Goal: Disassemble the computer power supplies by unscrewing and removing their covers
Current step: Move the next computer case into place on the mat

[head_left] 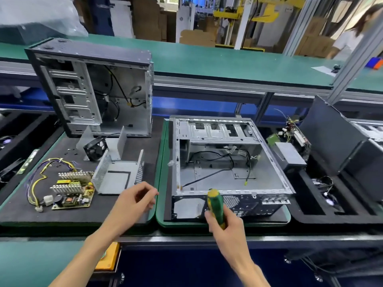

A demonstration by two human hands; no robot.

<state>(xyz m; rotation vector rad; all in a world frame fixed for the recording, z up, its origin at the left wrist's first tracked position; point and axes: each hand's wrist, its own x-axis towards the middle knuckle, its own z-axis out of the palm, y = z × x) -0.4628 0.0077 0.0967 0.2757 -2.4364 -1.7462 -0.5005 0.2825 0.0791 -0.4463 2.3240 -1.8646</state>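
The right hand [222,221] grips a green and yellow screwdriver [216,206] by its handle, held upright at the near edge of the surface, just in front of the rear panel of an open computer case [228,168] that lies flat on the green-rimmed mat [160,204]. The screwdriver's tip is hidden behind the hand. The left hand [134,200] hovers over the near right corner of the dark mat [124,216] on the left, fingers loosely curled and holding nothing.

On that dark mat, a power supply circuit board [71,190] with heat sinks and a bundle of yellow wires lies toward the near left corner, already out of its housing. Just beside it on the right sits the empty metal power supply shell [118,175], open at the top. Behind the shell lie a small black fan [95,148] and a bent metal cover [116,141]. At the far edge of this mat stands an upright computer case [93,90], its side open. A closed grey power supply [289,155] rests near the right edge of the surface, beyond the flat case.
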